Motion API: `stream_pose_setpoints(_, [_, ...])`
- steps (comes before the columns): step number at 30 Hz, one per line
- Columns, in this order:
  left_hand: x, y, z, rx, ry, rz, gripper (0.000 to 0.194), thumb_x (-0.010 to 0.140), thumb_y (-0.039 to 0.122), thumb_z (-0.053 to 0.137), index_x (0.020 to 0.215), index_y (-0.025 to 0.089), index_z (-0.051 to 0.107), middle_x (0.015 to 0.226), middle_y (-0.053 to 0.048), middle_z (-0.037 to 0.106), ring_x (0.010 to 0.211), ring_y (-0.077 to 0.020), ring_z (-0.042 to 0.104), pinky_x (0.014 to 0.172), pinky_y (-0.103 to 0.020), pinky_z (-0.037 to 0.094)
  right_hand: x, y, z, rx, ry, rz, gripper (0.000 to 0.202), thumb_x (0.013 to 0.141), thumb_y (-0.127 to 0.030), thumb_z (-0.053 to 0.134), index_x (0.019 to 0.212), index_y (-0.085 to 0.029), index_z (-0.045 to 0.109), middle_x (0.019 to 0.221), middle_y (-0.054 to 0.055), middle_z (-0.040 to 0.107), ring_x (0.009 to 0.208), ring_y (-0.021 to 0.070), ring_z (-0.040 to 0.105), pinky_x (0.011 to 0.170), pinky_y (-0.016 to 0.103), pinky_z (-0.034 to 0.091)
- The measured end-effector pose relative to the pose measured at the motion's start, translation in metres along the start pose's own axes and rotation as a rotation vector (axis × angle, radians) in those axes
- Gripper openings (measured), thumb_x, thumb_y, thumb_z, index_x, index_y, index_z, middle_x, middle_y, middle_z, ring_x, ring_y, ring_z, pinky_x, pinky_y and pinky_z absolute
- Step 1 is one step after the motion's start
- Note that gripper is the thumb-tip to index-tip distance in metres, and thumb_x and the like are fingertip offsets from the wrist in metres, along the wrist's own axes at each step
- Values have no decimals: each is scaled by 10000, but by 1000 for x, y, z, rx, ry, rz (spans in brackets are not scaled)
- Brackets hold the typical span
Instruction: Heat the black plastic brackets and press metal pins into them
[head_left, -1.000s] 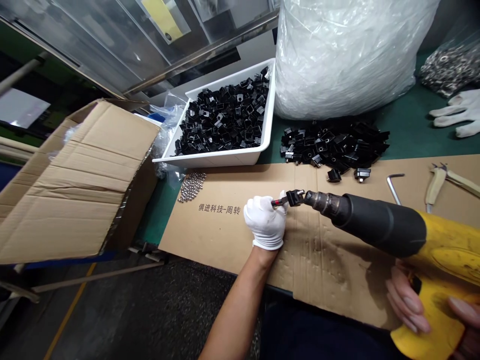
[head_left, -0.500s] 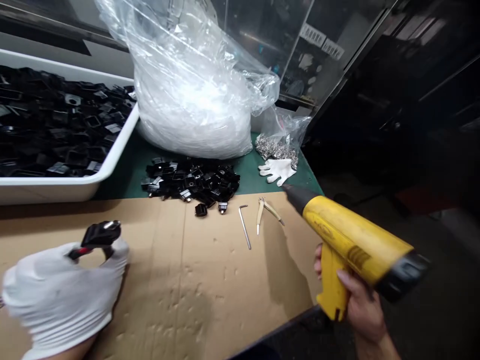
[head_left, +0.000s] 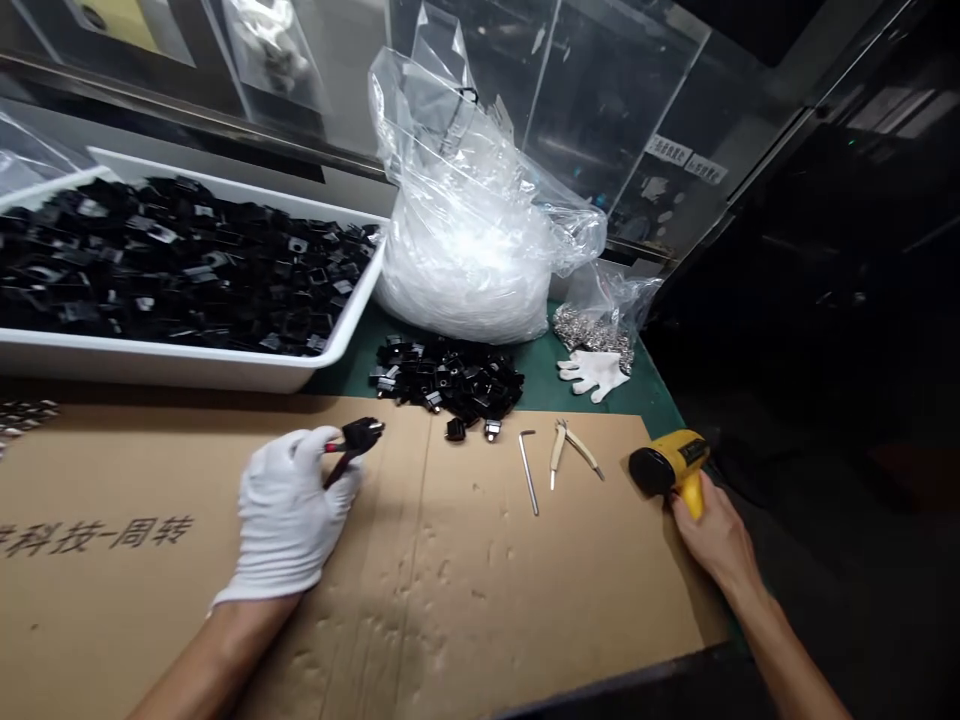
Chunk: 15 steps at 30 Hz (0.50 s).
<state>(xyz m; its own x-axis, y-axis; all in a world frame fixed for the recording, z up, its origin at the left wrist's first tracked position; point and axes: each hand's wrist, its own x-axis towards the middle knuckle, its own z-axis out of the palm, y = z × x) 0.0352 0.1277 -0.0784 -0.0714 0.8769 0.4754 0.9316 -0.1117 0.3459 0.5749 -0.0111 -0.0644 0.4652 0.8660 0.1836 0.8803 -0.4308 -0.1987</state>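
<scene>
My left hand [head_left: 289, 515], in a white knit glove, is closed around a small black plastic part [head_left: 361, 434] with a bit of red beside the fingers and a shiny tip. It hovers over the cardboard. At the right edge of the table, my bare right hand [head_left: 712, 530] grips the yellow handle of a heat gun [head_left: 682, 455]. The gun's round black rear end faces left, and its nozzle is hidden. A pile of similar black parts [head_left: 457, 375] lies beyond the cardboard.
An L-shaped hex key [head_left: 529, 475] and cream-handled cutters [head_left: 574, 450] lie on the cardboard sheet [head_left: 465, 600]. Behind are a white tub [head_left: 292, 372] full of black parts, a large plastic bag [head_left: 465, 260], a bag of metal pieces [head_left: 592, 330] and a white glove [head_left: 594, 373].
The heat gun has swung round and moved lower onto the table's right edge, its rear end now facing left. My left hand has moved right with the black part. The view has shifted left.
</scene>
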Motion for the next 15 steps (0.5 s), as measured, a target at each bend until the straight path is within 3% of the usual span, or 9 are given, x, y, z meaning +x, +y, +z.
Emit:
stream_pose_setpoints(3, [2,3,-3,21,-112,65,358,928,403,527,1204,201,635,1055,-111,657,941,-296,603,834,-381,456,-5,-5,-15,-25,62,-64,670,897,-491,585,1423,-81,515,1202,226,616,1113,429,595,922,561,499])
stream_pose_setpoints(6, [1,0,-1,-41,-131,53,387,961,397,498,1278,214,622,1077,-105,666,970,-299,618,862,-390,475,-17,-35,-31,-24,200,-105,683,955,-458,499,1473,-17,439,1428,303,464,1300,502,453,1055,656,380])
stream_pose_setpoints(8, [0,-2,1,-89,-102,38,411,981,403,480,1324,213,604,1126,-113,670,1038,-310,622,932,-417,485,-29,-70,-30,25,192,-183,580,1007,-427,443,1445,-46,454,1372,260,532,1268,403,521,1075,553,423])
stream_pose_setpoints(11, [-2,1,-2,-216,-79,-21,441,991,424,487,1352,193,589,1209,-143,670,1123,-320,627,1018,-459,485,-41,-137,-12,117,-33,-404,385,1005,-386,484,1337,-213,570,1151,89,693,946,213,686,813,297,562])
stream_pose_setpoints(13, [-6,7,-14,-364,-95,-115,444,997,435,488,1351,188,591,1265,-152,672,1178,-313,634,1051,-463,489,-42,-180,4,140,-149,-508,357,960,-331,537,1305,-267,605,1144,57,711,895,202,701,736,278,550])
stream_pose_setpoints(15, [-15,15,-33,-507,-148,-207,456,1010,463,468,1330,169,609,1274,-153,683,1204,-301,640,1065,-458,495,-38,-211,16,129,-205,-533,389,915,-223,527,1291,-248,622,1117,91,722,879,243,712,704,316,524])
